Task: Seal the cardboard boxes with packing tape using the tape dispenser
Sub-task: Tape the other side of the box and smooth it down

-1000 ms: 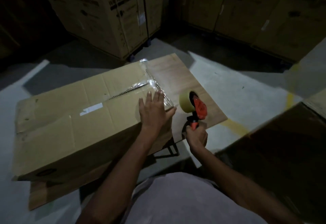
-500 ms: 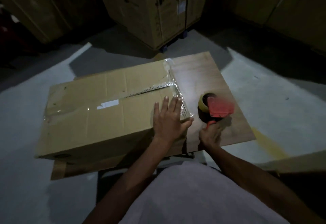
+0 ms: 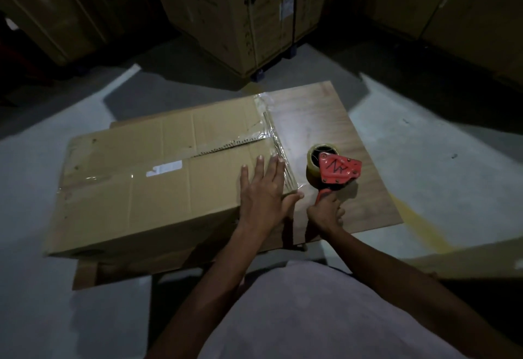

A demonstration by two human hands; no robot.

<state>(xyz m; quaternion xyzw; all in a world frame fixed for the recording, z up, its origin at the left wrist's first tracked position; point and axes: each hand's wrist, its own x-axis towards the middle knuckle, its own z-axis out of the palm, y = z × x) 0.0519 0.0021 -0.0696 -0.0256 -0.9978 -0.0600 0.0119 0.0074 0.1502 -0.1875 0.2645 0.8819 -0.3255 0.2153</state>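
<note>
A long brown cardboard box (image 3: 158, 180) lies on a low wooden table (image 3: 319, 121). Clear tape (image 3: 276, 143) runs across its right end and along the centre seam, which is torn and jagged near that end. My left hand (image 3: 266, 189) presses flat on the box's near right corner, fingers straight, thumb over the edge. To its right, my right hand (image 3: 325, 211) grips the orange handle of the red tape dispenser (image 3: 336, 170), which sits on the table beside the box with its tan tape roll facing the box.
Tall printed cartons (image 3: 243, 10) stand on the floor behind the table, with more along the left and right walls. Grey concrete floor (image 3: 438, 143) surrounds the table, and a yellow floor mark (image 3: 424, 225) lies at the right. A white label (image 3: 164, 168) is stuck on the box top.
My right hand has lowered and tipped the dispenser from upright to lying on the table beside the box. My left hand stays pressed on the box corner. The camera has shifted.
</note>
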